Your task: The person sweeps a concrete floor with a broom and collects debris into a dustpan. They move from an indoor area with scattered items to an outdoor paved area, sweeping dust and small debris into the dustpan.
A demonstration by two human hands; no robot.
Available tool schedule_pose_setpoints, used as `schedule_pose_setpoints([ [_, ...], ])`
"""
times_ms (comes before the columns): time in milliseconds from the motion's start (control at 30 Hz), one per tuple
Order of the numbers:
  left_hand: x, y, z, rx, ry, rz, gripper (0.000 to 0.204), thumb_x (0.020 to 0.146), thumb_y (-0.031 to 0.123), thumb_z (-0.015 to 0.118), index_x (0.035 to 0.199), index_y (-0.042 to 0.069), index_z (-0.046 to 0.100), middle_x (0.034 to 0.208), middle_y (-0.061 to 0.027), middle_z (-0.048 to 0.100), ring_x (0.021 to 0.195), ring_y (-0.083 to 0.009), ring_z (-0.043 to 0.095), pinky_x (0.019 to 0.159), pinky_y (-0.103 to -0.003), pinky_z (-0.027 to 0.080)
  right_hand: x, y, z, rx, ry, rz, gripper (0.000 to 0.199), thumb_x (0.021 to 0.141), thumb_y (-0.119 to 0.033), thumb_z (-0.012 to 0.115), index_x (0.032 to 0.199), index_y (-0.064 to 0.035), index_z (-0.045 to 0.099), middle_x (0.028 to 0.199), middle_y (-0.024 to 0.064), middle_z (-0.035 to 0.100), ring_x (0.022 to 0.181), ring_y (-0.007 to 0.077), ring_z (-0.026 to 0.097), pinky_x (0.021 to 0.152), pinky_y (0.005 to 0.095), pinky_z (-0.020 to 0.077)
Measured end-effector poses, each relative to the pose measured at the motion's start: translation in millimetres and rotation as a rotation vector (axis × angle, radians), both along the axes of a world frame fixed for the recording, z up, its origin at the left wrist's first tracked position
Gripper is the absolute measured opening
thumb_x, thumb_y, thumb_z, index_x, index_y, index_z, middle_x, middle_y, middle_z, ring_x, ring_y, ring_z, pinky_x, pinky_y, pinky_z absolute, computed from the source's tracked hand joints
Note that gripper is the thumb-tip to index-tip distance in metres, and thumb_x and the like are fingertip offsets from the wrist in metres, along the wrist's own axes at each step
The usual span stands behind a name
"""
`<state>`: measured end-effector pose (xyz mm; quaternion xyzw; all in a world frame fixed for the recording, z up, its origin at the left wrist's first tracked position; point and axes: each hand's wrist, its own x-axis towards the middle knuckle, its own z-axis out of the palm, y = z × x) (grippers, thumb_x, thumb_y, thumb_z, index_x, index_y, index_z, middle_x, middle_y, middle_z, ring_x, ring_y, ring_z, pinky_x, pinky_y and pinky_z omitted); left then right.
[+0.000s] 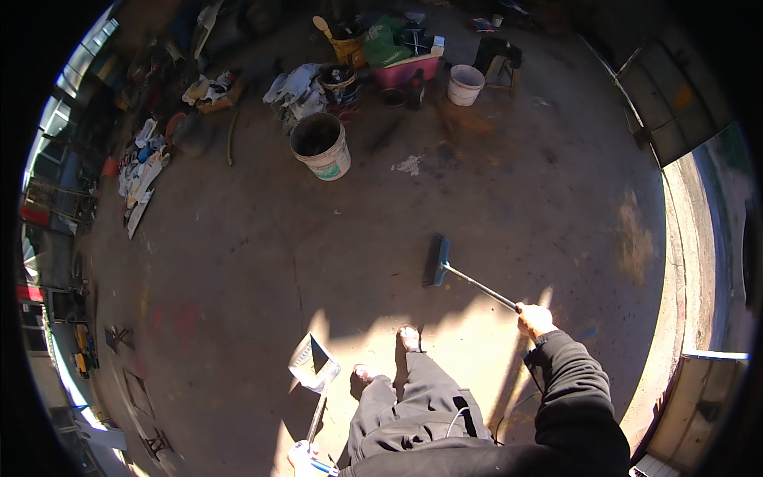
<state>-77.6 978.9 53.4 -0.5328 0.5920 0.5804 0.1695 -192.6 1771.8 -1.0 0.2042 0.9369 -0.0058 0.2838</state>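
Observation:
My right hand [536, 319] is closed around the light handle of a broom [442, 262], held out to my front right. Its blue head with dark bristles is at or just above the concrete floor, ahead of my feet. At the lower edge my left hand [302, 456], partly cut off by the frame, grips the handle of a long-handled dustpan [311, 362]. The pan is pale, catches the sunlight and is beside my feet on the left. Whether it touches the floor I cannot tell.
A large white bucket [324, 151] stands ahead, with a grey cloth heap [298, 91] behind it. Farther off are a pink tub [405, 71], a smaller white bucket [465, 86] and a stool [501, 70]. Scattered rubbish [143, 171] lies left; a sunlit doorway opens right.

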Motion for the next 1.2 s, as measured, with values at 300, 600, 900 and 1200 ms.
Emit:
schedule_pose_setpoints([
  [300,41,47,-22,-0.051,-0.043,-0.101,0.018,0.084,-0.001,0.072,0.074,0.008,0.06,0.064,-0.0092,0.065,0.047,-0.0169,0.057,0.042,-0.029,0.041,87,24,48,-0.108,0.129,0.071,0.019,0.101,-0.024,0.055,0.114,-0.0224,0.068,0.072,0.0157,0.068,0.068,0.0401,0.068,0.06,0.0514,0.054],
  [600,167,99,-33,-0.092,-0.141,-0.055,0.012,0.081,0.002,0.071,0.072,0.007,0.066,0.065,-0.0088,0.069,0.046,-0.0154,0.057,0.043,-0.029,0.042,58,-162,51,-0.399,0.024,0.269,0.022,0.102,-0.028,0.053,0.11,-0.0179,0.071,0.086,0.0168,0.072,0.079,0.0405,0.071,0.07,0.0518,0.0558],
  [900,277,100,-43,-0.049,-0.095,0.005,0.006,0.092,-0.002,0.061,0.086,-0.001,0.064,0.072,-0.0164,0.071,0.051,-0.0201,0.067,0.041,-0.031,0.046,2,-412,-48,-0.665,0.391,0.581,0.032,0.094,-0.026,0.057,0.069,-0.0081,0.066,0.066,0.0159,0.065,0.055,0.0332,0.06,0.053,0.0435,0.0462],
  [1200,334,119,-57,-0.08,-0.171,0.063,0.007,0.092,0.001,0.063,0.086,-0.001,0.066,0.073,-0.0155,0.07,0.056,-0.0241,0.067,0.044,-0.035,0.051,9,-332,-60,-0.512,0.211,0.49,0.025,0.088,-0.019,0.058,0.078,-0.0068,0.077,0.077,0.0201,0.073,0.075,0.0395,0.074,0.07,0.0499,0.0588],
])
